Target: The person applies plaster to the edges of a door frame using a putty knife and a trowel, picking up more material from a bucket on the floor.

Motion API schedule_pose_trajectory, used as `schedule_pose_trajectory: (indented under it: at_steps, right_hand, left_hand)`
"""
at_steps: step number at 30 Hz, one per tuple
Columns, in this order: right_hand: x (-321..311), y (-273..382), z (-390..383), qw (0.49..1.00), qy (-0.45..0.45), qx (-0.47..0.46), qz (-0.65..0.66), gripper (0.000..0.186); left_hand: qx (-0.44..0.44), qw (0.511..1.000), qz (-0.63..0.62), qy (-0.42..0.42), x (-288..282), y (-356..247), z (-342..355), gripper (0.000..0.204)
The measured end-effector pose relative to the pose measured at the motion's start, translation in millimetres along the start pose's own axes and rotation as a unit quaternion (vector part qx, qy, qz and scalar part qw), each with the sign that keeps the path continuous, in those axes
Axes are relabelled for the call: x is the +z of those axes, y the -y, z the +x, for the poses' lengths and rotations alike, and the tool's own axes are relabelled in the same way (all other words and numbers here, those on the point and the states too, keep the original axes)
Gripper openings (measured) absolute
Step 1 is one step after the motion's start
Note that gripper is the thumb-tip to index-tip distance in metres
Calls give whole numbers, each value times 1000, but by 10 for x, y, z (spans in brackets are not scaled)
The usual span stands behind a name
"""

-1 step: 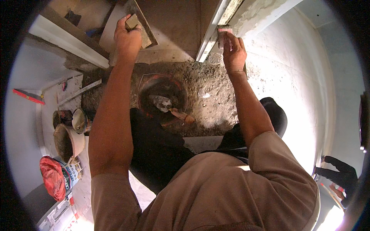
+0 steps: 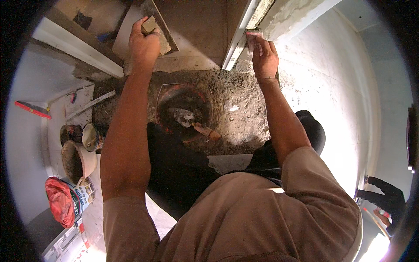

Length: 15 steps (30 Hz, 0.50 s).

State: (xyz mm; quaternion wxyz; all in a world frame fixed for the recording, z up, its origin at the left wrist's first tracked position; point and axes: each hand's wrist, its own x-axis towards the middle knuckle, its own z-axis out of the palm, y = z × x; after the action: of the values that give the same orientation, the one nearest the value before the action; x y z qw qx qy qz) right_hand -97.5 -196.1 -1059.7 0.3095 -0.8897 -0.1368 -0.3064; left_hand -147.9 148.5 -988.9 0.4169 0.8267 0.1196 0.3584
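Observation:
My left hand [image 2: 145,46], at the upper left, is closed round the block handle of a flat, mortar-smeared wooden board [image 2: 166,41] that looks like a plasterer's float or hawk. Farther right, my right hand [image 2: 265,61] grips a small pinkish tool [image 2: 253,37], dirtied with mortar. It rests against the wall edge beside a long white strip [image 2: 238,39]. My fingers cover much of this tool, so its exact kind is unclear. Below and between my hands stands a round, dark bucket [image 2: 163,102]. In it lies a trowel [image 2: 205,130] with a mortar-coated blade and wooden handle.
Rough, mortar-strewn floor [image 2: 244,105] lies in front of my knees. At the left stand a pale bucket [image 2: 89,159], a smaller round container [image 2: 90,136] and a tub topped with a red bag [image 2: 60,203]. A red level [image 2: 32,109] is farther left. Another person's dark sleeve [image 2: 386,187] appears at right.

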Motion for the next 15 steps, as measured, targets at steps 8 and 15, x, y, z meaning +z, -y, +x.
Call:
schedule_pose_trajectory:
  at_steps: [8,15]
  right_hand:
    - [5,146,-160,999,-34,27,-23,27]
    - [200,-179,-256,996,9,-25,-88,31]
  left_hand:
    - [6,1000,20,3,-80,214,37,47]
    - [-39,999,0,37,-8,96,27,48]
